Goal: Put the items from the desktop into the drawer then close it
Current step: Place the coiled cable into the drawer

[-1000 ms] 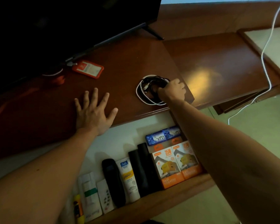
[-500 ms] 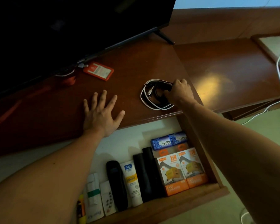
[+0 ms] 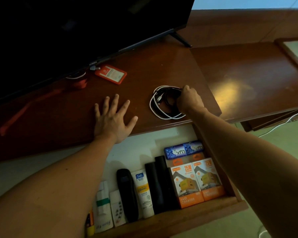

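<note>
Right fingers: curled down onto the coiled cables (image 3: 163, 103), the right hand (image 3: 189, 100) gripping the bundle at its right side; the fingertips themselves are hidden under the knuckles.
Left fingers: spread wide and flat, the left hand (image 3: 113, 119) pressing palm-down on the worktop (image 3: 153, 66) and holding nothing.
Coiled cables: a white and black loop lying on the worktop near its front edge, just above the open drawer (image 3: 179, 219); whether it has left the surface yet I cannot tell.
Drawer: pulled out below the worktop edge, already well stocked along its front wall.
Already stowed: two orange charger boxes (image 3: 198, 182) side by side at the right, a blue soap pack (image 3: 183, 150) behind them, two black tubes (image 3: 159, 184), a white cream tube (image 3: 143, 193), a dark remote (image 3: 127, 193), and some white packets (image 3: 102, 206) to the left.
Left on the worktop: the cables in hand, and an orange card holder (image 3: 111, 73) with a lanyard lying beside the television (image 3: 76, 31) stand, well apart from both hands.
Progress: by my judgement most of the way through; the bulk of the items sit in the drawer.
Remaining: the cables likely go in next, probably into the bare white floor of the drawer behind the row; then the card holder, if it counts as an item; then the drawer pushed shut.
Possible snag: the loose coil may spring open or catch on the drawer edge as it comes over.
</note>
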Demonstrator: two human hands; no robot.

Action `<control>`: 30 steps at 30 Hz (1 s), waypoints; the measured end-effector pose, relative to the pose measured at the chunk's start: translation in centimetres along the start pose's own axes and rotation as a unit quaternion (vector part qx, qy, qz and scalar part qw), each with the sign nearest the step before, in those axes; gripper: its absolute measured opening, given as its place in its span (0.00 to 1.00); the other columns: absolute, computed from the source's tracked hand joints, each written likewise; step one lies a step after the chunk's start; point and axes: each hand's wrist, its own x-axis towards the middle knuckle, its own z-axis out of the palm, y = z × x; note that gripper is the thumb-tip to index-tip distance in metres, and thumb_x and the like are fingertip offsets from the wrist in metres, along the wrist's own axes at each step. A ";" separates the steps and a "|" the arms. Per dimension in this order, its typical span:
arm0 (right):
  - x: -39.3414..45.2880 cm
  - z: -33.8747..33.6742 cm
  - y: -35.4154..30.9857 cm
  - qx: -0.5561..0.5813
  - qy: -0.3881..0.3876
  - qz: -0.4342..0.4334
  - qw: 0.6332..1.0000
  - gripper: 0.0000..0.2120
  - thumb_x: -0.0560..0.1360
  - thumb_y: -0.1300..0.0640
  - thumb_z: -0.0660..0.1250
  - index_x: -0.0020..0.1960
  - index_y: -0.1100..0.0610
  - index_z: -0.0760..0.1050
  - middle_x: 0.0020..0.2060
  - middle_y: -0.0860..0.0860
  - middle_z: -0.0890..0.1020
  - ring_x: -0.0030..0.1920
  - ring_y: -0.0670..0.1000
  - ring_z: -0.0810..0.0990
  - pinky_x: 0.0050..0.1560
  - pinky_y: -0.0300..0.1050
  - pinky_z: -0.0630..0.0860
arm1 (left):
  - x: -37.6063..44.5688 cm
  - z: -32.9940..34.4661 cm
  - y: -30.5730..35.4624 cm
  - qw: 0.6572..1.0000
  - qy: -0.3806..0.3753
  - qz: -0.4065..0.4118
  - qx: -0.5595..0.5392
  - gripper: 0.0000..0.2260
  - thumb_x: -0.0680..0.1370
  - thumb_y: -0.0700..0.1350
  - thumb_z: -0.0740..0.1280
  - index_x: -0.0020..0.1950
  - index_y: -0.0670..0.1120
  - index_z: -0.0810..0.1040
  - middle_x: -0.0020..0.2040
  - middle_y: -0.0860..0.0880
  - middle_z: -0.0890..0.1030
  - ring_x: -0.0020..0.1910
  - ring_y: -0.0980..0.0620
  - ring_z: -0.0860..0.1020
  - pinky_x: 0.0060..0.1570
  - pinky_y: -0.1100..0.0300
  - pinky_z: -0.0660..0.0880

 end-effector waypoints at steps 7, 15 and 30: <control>0.3 -0.1 -0.4 -0.078 -0.001 -0.030 0.996 0.28 0.76 0.41 0.62 0.70 0.56 0.67 0.66 0.59 0.68 0.66 0.64 0.67 0.63 0.64 0.68 | 0.0 0.1 0.0 1.000 0.004 0.000 -0.004 0.34 0.76 0.72 0.47 0.80 0.60 0.56 0.82 0.46 0.53 0.80 0.40 0.49 0.75 0.34 0.47; 1.3 -0.3 -1.2 -0.083 -0.033 -0.090 0.992 0.19 0.81 0.49 0.63 0.66 0.61 0.71 0.61 0.61 0.74 0.62 0.63 0.72 0.61 0.60 0.73 | -0.1 0.0 0.0 1.000 0.003 0.003 -0.003 0.35 0.76 0.72 0.47 0.80 0.59 0.56 0.82 0.46 0.53 0.80 0.40 0.49 0.75 0.34 0.47; -2.0 0.6 -2.5 0.022 0.019 -0.060 0.998 0.11 0.80 0.62 0.60 0.62 0.64 0.67 0.60 0.64 0.74 0.56 0.68 0.77 0.46 0.53 0.71 | 0.1 0.0 0.0 1.000 -0.005 0.000 0.005 0.34 0.76 0.72 0.47 0.80 0.59 0.55 0.82 0.47 0.52 0.80 0.40 0.49 0.75 0.33 0.47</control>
